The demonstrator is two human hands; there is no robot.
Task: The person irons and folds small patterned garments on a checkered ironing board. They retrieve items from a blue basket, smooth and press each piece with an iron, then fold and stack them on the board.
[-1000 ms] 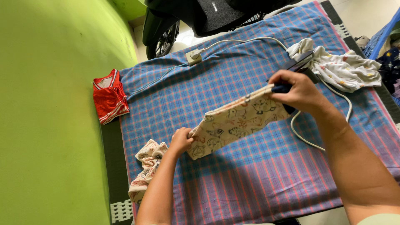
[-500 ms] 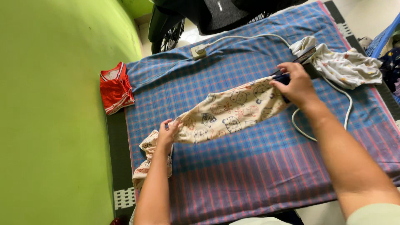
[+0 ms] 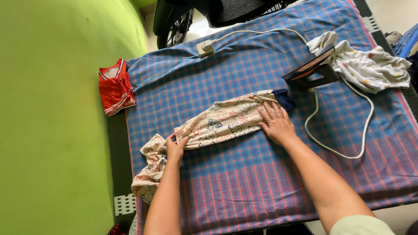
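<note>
Spread over the floor: a blue and red checked cloth (image 3: pixel 261 182), serving as a pressing surface, with a bright green wall (image 3: pixel 52 117) along one side. Beyond the far edge, part of a dark scooter (image 3: pixel 174 21). Near the middle of the cloth, laid out flat and lengthwise: a cream printed garment (image 3: pixel 230 122) with cartoon animals and a dark blue cuff (image 3: pixel 285 99) at the far end. Looks already straightened and laid down, though small creases remain; pressing seemingly not yet begun, judging by the iron (image 3: pixel 311 69) standing apart on its heel, just beyond the cuff, untouched. White cord (image 3: pixel 348 109) looping from the iron across the cloth to a socket block (image 3: pixel 204 47) near the far edge. Behind the iron, a crumpled white printed garment (image 3: pixel 365 65), apparently waiting. At the wall side, just off the cloth's edge, a folded red garment (image 3: pixel 114 87), perhaps finished. At the near left corner, a second bunched cream printed piece (image 3: pixel 150 169), unflattened, touching the waistband end of the laid-out one. Right hand (image 3: pixel 275 124) open, palm down, fingers spread on the garment near the cuff, smoothing or holding it flat. Left hand (image 3: pixel 175 148) closed in a pinch on the elastic waistband end, holding it taut.
</note>
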